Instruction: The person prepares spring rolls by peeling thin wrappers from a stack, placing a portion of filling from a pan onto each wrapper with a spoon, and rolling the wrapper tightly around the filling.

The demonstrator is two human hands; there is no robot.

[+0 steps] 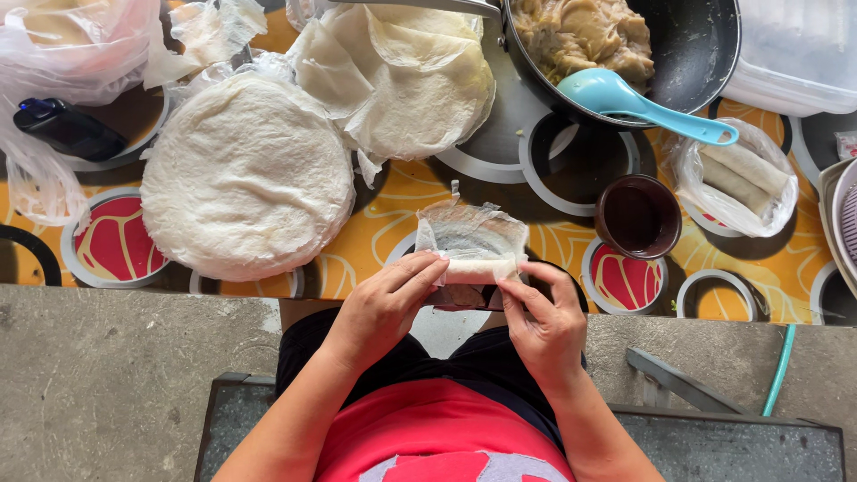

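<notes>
Both hands pinch a half-rolled wrapper (471, 250) at the table's near edge: left hand (386, 303) at its nine o'clock end, right hand (541, 319) at three o'clock. The roll's long axis runs nine to three; its loose flap points toward twelve. Just past it, at two o'clock, stands a small dark bowl (639, 216). At ten o'clock lies a round stack of wrappers (247, 174) on the orange patterned tablecloth (384, 223). Farthest, a dark pan (687, 45) of filling holds a blue spoon (638, 103). Concrete floor (107, 375) lies below.
</notes>
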